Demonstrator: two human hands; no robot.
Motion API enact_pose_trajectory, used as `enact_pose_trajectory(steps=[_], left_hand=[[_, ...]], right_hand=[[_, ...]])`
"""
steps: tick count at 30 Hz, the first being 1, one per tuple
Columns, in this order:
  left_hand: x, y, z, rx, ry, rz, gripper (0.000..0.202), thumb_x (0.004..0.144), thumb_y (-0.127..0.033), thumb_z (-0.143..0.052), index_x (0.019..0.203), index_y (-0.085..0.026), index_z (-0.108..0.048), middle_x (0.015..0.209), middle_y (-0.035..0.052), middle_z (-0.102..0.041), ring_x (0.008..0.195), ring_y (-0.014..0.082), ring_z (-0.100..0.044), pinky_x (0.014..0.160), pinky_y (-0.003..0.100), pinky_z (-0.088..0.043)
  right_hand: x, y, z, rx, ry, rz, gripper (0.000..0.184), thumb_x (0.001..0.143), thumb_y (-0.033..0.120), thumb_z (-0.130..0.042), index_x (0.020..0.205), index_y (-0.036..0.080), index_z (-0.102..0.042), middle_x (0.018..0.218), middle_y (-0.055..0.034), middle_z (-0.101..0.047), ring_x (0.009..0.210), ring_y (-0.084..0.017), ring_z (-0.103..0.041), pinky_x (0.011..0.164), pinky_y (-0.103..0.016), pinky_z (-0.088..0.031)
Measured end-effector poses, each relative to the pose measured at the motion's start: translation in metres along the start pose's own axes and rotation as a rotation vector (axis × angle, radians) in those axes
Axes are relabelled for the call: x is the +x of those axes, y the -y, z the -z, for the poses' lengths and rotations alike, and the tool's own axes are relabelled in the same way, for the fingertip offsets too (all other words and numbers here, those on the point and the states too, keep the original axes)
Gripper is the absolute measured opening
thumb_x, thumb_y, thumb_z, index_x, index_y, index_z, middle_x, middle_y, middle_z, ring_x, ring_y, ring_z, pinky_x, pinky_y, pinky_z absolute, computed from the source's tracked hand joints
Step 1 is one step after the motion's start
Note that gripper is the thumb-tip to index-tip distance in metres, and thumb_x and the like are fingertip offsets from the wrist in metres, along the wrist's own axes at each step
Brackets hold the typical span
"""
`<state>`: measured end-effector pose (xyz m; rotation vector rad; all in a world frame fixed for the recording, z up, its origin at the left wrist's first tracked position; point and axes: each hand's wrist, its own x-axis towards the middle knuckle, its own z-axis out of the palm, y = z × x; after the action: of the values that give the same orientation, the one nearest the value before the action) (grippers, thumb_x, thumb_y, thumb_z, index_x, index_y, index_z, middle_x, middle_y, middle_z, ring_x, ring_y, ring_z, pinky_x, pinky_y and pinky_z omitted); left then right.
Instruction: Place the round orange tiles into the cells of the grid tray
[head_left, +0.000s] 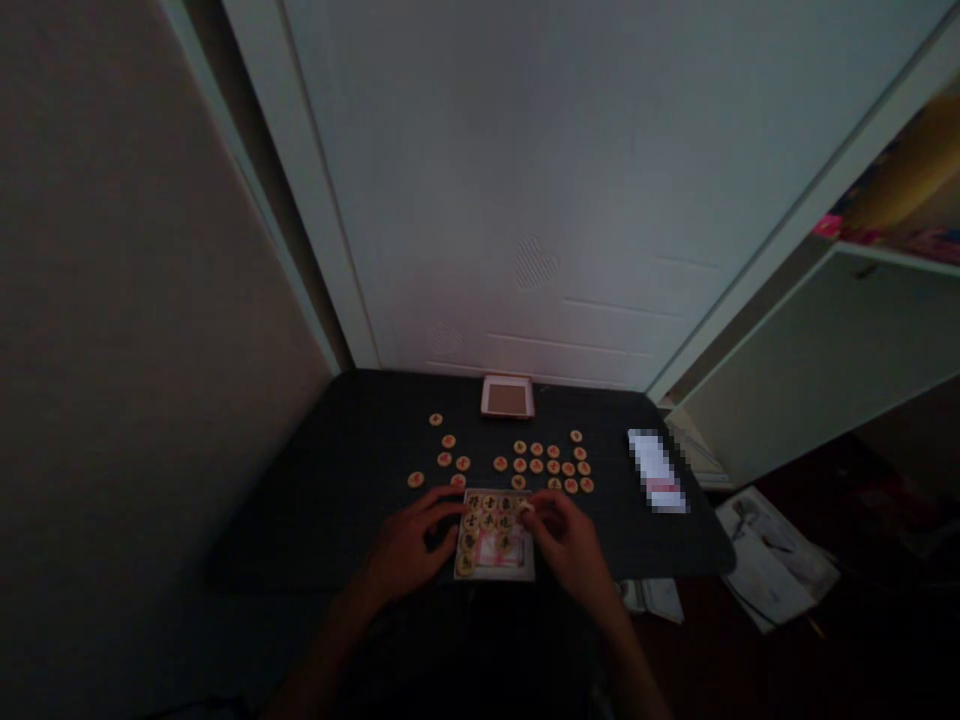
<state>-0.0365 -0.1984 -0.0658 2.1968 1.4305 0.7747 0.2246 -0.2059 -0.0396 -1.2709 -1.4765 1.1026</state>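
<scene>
A shallow square box (510, 572) lies near the table's front edge, with several round Chinese chess pieces (489, 521) with black characters laid in rows inside. Part of its pink-marked bottom shows. My left hand (412, 540) rests at the box's left side, fingers apart, tips at its edge. Over the upper right corner of the box, my right hand (566, 535) pinches a chess piece (525, 508) between thumb and finger. Beyond the box, several loose pieces (536, 466), many with red characters, lie scattered on the dark table (337, 480).
A second shallow tray or lid (508, 400) lies at the table's back by the white panel (480, 200). A phone-like pixelated object (656, 470) is at the right. Papers (776, 560) lie lower down beyond the table's right edge. A wall (135, 350) rises on the left.
</scene>
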Motion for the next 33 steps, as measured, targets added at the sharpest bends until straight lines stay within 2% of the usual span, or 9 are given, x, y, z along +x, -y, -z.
enact_pose_trajectory(steps=[4,11,15,20,23,28,33], left_hand=[[0.0,-0.001,0.0,0.003,-0.002,0.004,0.031,0.091,-0.027,-0.055,0.117,-0.035,-0.069,0.14,-0.0022,-0.059,0.076,0.0131,-0.068,0.075,0.029,-0.057],[0.0,-0.001,0.001,0.006,0.011,-0.003,0.031,0.091,-0.027,-0.055,0.117,-0.036,-0.068,0.141,-0.0036,-0.057,0.084,0.0142,-0.068,0.077,0.028,-0.057],[0.0,0.001,0.0,0.006,0.019,0.0,0.03,0.092,-0.028,-0.055,0.118,-0.036,-0.067,0.142,-0.0043,-0.057,0.095,0.0163,-0.069,0.08,0.028,-0.057],[0.0,0.002,0.0,0.014,0.016,-0.002,0.03,0.093,-0.029,-0.054,0.119,-0.036,-0.067,0.142,-0.0038,-0.057,0.103,0.0182,-0.068,0.087,0.03,-0.057],[0.0,0.0,0.001,0.002,0.005,-0.01,0.029,0.093,-0.029,-0.054,0.118,-0.035,-0.068,0.142,-0.0032,-0.057,0.108,0.0188,-0.067,0.088,0.031,-0.056],[0.0,-0.001,0.001,0.003,0.002,0.008,0.029,0.091,-0.029,-0.056,0.117,-0.036,-0.068,0.141,-0.0036,-0.058,0.094,0.0167,-0.07,0.085,0.031,-0.057],[-0.001,0.0,0.001,-0.02,0.001,0.0,0.031,0.091,-0.028,-0.056,0.118,-0.036,-0.068,0.141,-0.0031,-0.058,0.099,0.0172,-0.069,0.084,0.029,-0.057]], right_hand=[[0.002,-0.002,0.009,-0.013,-0.066,0.025,0.024,0.087,0.043,-0.068,0.098,0.022,-0.064,0.095,-0.0046,-0.071,0.088,-0.021,-0.07,0.08,-0.032,-0.056],[0.004,0.002,0.014,-0.157,-0.047,0.043,0.025,0.089,0.041,-0.066,0.106,0.024,-0.069,0.091,-0.0036,-0.071,0.082,-0.021,-0.067,0.076,-0.032,-0.053],[0.001,0.004,0.008,-0.195,0.026,0.034,0.024,0.088,0.039,-0.067,0.107,0.024,-0.071,0.091,-0.003,-0.073,0.079,-0.02,-0.066,0.071,-0.029,-0.051],[-0.002,0.005,0.0,-0.261,0.084,0.11,0.014,0.091,0.032,-0.064,0.098,0.025,-0.074,0.095,-0.0023,-0.074,0.085,-0.019,-0.066,0.075,-0.028,-0.049],[-0.002,0.005,-0.006,-0.308,0.086,0.109,0.01,0.09,0.029,-0.066,0.093,0.026,-0.074,0.089,-0.0013,-0.072,0.082,-0.018,-0.064,0.074,-0.027,-0.048],[-0.004,0.01,-0.016,-0.348,0.059,0.116,0.002,0.086,0.025,-0.071,0.085,0.024,-0.073,0.083,-0.0002,-0.069,0.081,-0.018,-0.063,0.075,-0.027,-0.048],[-0.006,0.012,-0.028,-0.373,0.084,0.139,0.003,0.084,0.021,-0.073,0.083,0.024,-0.071,0.083,-0.0001,-0.069,0.083,-0.018,-0.062,0.076,-0.027,-0.048]])
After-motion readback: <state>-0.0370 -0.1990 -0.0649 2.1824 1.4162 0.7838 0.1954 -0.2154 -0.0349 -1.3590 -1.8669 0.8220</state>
